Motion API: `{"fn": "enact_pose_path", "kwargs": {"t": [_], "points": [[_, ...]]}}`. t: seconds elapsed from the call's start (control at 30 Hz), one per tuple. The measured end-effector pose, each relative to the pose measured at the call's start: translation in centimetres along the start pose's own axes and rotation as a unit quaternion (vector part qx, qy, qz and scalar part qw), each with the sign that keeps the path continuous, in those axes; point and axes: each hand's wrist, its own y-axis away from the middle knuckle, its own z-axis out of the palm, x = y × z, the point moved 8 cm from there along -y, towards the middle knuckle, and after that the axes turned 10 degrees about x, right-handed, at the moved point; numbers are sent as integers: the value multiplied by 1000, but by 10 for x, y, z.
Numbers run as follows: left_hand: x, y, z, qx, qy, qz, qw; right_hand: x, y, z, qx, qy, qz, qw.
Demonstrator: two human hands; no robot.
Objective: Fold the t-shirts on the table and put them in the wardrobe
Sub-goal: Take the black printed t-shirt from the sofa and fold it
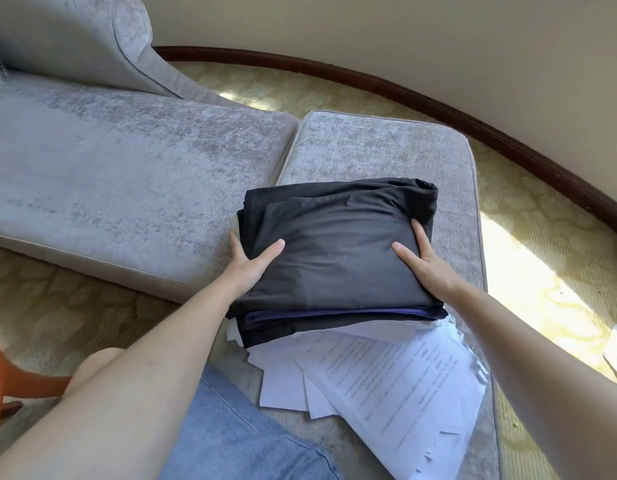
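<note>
Grey velvet covers the ottoman (369, 143) that serves as the work surface, and a stack of folded t-shirts (334, 251) sits on its near half. The top shirt is dark charcoal, folded into a rough rectangle with a few soft creases. Below it the edge of a purple shirt (334, 314) shows along the near side, with more dark cloth underneath.

The left hand (248, 265) grips the stack's left edge, with the thumb flat on top and the fingers down the side. The right hand (428, 268) holds the right edge the same way, thumb on top and forefinger along the side fold. Whether the stack is lifted or still resting cannot be told.

Under the stack and fanning out toward the person lie loose white papers (386, 375) printed with fine text, some in a clear sleeve. A knee in blue denim (238, 438) shows at the bottom, touching the near end of the ottoman.

To the left, just beside the ottoman, stands a matching grey sofa (109, 168). Pale yellow patterned carpet (559, 254) surrounds both, sunlit on the right. A dark wooden skirting board (438, 98) runs along a cream wall (404, 29) behind.
</note>
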Motion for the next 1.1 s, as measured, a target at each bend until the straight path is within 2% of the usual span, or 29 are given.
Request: {"fn": "enact_pose_path", "kwargs": {"t": [0.23, 0.5, 0.67, 0.83, 0.93, 1.0, 1.1], "points": [[0, -4, -1, 10, 34, -4, 999, -3, 4, -2, 29, -55, -11, 998], [6, -9, -2, 17, 55, 10, 998, -4, -2, -1, -10, -46, -2, 999], [13, -9, -10, 30, 62, 14, 998, -6, 3, -5, 18, -107, -1, 994], [30, -1, -28, 56, 63, 61, 995, -41, 8, -12, 31, -123, -33, 991], [37, 2, -43, 66, 53, 95, 992, -54, 4, 2, 0, -125, -32, 992], [40, 7, -49, 58, 29, 129, 990, -47, 3, 13, -24, -112, -15, 993], [53, 18, -47, 49, -15, 192, 980, -28, 2, 16, -16, -92, 4, 996]]}}
